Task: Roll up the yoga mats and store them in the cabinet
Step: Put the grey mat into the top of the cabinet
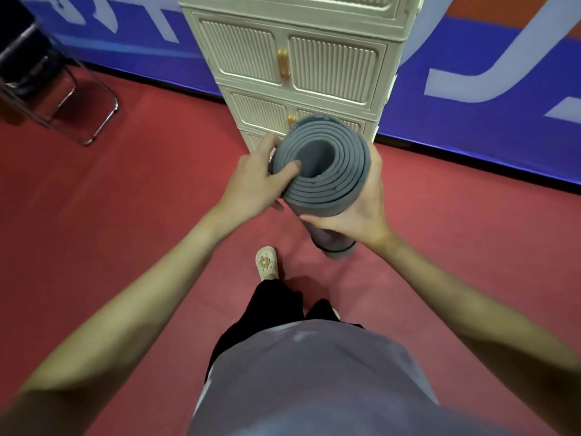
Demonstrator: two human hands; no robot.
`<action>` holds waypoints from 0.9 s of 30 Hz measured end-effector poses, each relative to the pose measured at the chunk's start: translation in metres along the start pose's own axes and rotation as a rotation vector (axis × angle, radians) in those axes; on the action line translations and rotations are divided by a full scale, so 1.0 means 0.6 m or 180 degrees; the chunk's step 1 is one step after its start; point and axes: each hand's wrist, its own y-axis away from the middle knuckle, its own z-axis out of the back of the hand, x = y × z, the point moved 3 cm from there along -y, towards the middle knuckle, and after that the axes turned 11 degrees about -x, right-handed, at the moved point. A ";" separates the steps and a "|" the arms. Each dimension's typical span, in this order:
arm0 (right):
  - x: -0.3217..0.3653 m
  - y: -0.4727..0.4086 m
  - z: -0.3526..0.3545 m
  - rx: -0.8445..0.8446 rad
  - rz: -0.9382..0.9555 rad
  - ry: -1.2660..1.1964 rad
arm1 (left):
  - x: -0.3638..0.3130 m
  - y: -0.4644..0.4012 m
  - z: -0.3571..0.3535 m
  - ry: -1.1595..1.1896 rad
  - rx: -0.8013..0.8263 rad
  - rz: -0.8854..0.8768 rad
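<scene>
Mat point(327, 184) lower end behind right hand point(361, 212)

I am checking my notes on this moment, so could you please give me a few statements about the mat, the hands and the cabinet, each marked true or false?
1. Both hands hold the mat. True: the left hand and right hand grip its sides.
2. The mat lies flat on the floor. False: it is rolled up and held end-on.
3. The cabinet doors in view are shut. True.
4. The mat is blue. False: it is grey.
5. A chair stands left of the cabinet. True.
</scene>
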 end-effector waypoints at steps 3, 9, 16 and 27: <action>-0.009 -0.048 -0.021 -0.0047 -0.0043 0.0065 | 0.010 -0.058 0.007 0.0203 0.0088 -0.0010; -0.026 -0.159 -0.089 -0.0281 0.0009 0.0194 | 0.065 -0.224 0.024 0.0590 0.0446 -0.0202; -0.037 -0.273 -0.180 -0.0619 -0.0102 0.0509 | 0.129 -0.414 0.035 0.0930 0.0852 -0.0005; -0.034 -0.398 -0.242 -0.0803 -0.0051 0.0520 | 0.109 -0.722 0.035 0.1100 0.0265 -0.0074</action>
